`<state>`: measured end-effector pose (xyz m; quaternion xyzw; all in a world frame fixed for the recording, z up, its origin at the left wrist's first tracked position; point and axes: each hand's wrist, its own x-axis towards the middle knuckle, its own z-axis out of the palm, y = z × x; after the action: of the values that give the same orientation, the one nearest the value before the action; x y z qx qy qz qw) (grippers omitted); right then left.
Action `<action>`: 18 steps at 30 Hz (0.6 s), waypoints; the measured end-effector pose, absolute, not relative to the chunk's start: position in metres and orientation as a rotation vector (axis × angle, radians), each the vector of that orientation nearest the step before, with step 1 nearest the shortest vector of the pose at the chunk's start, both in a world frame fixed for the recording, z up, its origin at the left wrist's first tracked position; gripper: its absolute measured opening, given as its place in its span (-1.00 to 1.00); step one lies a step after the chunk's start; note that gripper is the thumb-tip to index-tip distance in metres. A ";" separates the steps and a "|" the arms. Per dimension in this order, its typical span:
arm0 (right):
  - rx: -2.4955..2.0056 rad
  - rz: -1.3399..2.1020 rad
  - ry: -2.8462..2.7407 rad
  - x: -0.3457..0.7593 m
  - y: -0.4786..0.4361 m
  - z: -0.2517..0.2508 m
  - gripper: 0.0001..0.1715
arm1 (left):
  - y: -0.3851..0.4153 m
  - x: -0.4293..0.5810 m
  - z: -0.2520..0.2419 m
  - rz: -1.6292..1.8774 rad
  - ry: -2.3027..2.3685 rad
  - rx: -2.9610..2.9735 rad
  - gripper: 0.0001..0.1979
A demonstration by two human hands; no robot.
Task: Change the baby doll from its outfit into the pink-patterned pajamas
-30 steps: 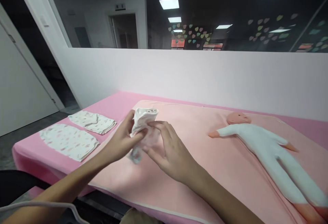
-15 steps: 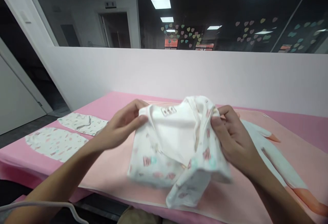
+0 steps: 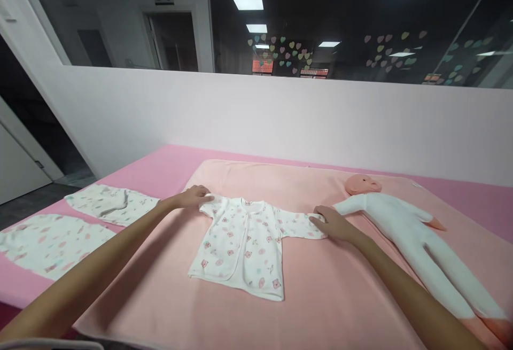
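Observation:
A white baby shirt [image 3: 240, 248] with a small pink and teal print lies spread, front up, its label showing at the neckline. My left hand [image 3: 194, 196] pinches the sleeve on the left side, which looks short or bunched. At the opposite side, the sleeve is stretched straight out, and my right hand [image 3: 334, 224] has its cuff between thumb and fingers. Under the shirt is a peach blanket [image 3: 320, 296]. Close beyond my right hand lies a baby doll [image 3: 395, 222] on its back, in a white body with bare head, hands and feet.
Two folded printed cloth pieces, a nearer one [image 3: 52, 243] and a farther one [image 3: 110, 203], lie left on the pink table cover [image 3: 172, 165]. A white wall [image 3: 280, 120] with a window stands behind. A pale cable [image 3: 52, 343] crosses the lower left corner.
The shirt was held up, partly folded, in both hands. Now it lies flat on the blanket with its sleeves drawn outward, and my hands are farther apart at the sleeves.

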<state>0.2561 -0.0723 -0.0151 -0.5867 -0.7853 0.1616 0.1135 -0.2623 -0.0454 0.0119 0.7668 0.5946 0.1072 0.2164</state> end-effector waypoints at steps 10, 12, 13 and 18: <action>-1.702 0.329 -1.861 0.264 -0.013 -0.008 -0.44 | 0.009 -0.311 -0.016 0.659 1.524 1.953 -0.54; -1.797 0.219 -1.860 0.266 0.007 -0.005 -0.48 | 0.032 -0.308 -0.015 0.627 1.715 2.123 -0.58; -1.845 0.192 -1.858 0.268 0.017 -0.004 -0.50 | 0.042 -0.306 -0.014 0.608 1.792 2.177 -0.60; -2.017 0.087 -1.865 0.263 0.042 -0.015 -0.73 | 0.078 -0.291 -0.019 0.578 2.014 2.274 -0.75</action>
<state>0.2628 0.0425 -0.0148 -0.7197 -0.6656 0.0311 0.1951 -0.2915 0.0780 -0.0191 0.7352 0.6511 0.1869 0.0249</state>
